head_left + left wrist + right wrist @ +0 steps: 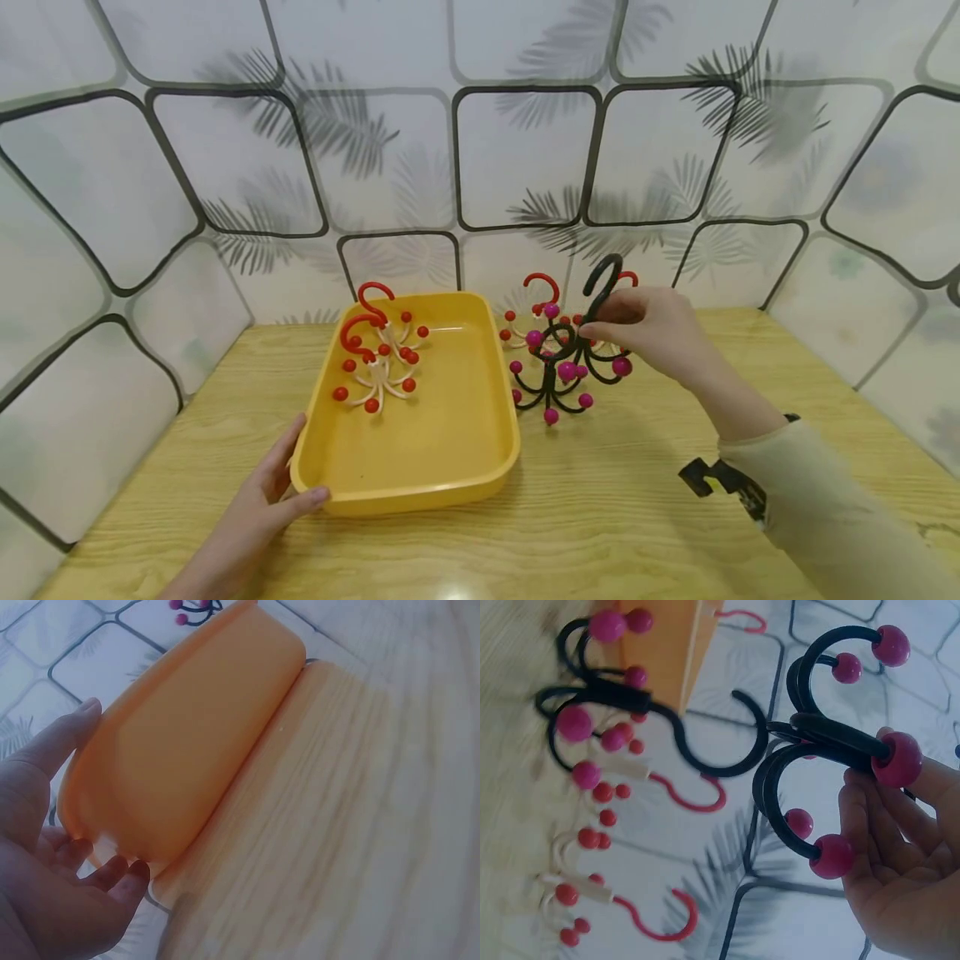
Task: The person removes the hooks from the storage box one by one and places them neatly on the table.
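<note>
My right hand point(648, 329) pinches a black claw hanger point(603, 275) with magenta ball tips by its neck, just below the hook. In the right wrist view this hanger's curved arms point(780, 810) spread out from the fingers. Just left of it, a second black claw hanger point(550, 379) stands on the table, overlapped by the held one. My left hand point(258, 504) grips the near left corner of a yellow tray point(420, 496), with the thumb at the rim and the fingers curled against the outer wall. Two white claw hangers point(378, 375) with red hooks and red balls stand inside the tray.
Behind the black hangers, another white claw hanger with a red hook point(542, 283) stands on the wooden table point(600, 517). A further red hook point(630, 277) shows behind the right hand. A patterned wall covering point(525, 158) rises along the back and sides.
</note>
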Demonstrator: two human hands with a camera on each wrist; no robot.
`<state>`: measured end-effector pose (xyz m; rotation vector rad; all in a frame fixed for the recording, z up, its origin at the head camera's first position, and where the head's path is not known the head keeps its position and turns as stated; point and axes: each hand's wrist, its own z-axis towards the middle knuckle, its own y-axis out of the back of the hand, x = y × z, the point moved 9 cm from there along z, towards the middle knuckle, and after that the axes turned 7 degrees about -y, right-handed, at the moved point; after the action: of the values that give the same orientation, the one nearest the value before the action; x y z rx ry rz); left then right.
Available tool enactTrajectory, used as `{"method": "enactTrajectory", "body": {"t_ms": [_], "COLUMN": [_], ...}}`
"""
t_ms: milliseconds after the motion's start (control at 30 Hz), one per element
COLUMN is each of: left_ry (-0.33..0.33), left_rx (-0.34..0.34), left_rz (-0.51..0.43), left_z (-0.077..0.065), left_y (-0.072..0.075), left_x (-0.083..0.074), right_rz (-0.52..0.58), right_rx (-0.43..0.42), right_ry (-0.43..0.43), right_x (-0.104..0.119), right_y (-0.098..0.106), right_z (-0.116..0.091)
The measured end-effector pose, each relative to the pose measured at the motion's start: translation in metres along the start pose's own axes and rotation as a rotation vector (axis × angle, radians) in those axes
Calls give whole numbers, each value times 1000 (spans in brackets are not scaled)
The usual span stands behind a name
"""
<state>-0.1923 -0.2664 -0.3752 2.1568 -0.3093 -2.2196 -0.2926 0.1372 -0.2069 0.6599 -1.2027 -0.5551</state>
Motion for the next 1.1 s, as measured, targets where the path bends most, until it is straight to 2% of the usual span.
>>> {"method": "enactTrajectory", "body": {"t_ms": [300,533,633,800,1100], "left_ry": [5,66,68,45,34], "left_rx": [-4,0,2,0,3], "left_rz": [6,28,44,31,35], "left_z": [0,-1,-1,-1,-1], "left_y": [0,1,1,1,1], "left_x": [-1,3,3,2,2], "right_rz": [-75,-94,-98,-99,-158], "right_rx": [-49,-58,-57,-54,-37], "right_ry": [-91,-144,-160,-172,-149], "right_x": [-58,-103,-118,-133,-148], "right_y": [22,20,17,10,-6], "right_z": [-4,-2,-2,-2,2]}}
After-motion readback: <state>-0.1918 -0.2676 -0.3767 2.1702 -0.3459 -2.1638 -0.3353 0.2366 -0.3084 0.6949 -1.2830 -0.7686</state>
